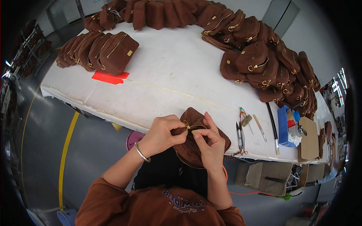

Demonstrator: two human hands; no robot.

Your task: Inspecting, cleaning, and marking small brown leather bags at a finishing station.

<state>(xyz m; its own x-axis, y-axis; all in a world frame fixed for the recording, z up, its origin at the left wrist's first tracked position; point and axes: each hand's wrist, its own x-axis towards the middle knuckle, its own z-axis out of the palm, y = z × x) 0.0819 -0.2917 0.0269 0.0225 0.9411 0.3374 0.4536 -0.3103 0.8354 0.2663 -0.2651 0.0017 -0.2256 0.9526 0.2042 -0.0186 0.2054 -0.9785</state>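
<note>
A brown leather-look zippered pouch (186,151) rests between my lap and the table's front edge. My left hand (163,132) pinches the pouch at its zipper end, thumb and forefinger closed beside a gold metal zipper pull (187,125). Close by on the right, my right hand (211,145) grips the pouch at the zipper opening with thumb and forefinger, its other fingers lying along the pouch's side. Both sets of fingertips nearly meet at the gold hardware. What exactly lies under them is hidden.
Rows of brown pouches (253,56) line the table's (162,71) back and right, with another row (117,52) at left by red tape (110,77). Right of my hands lie tweezers (240,136), brushes (272,128) and a blue bin (283,126). Cardboard boxes (264,177) stand below.
</note>
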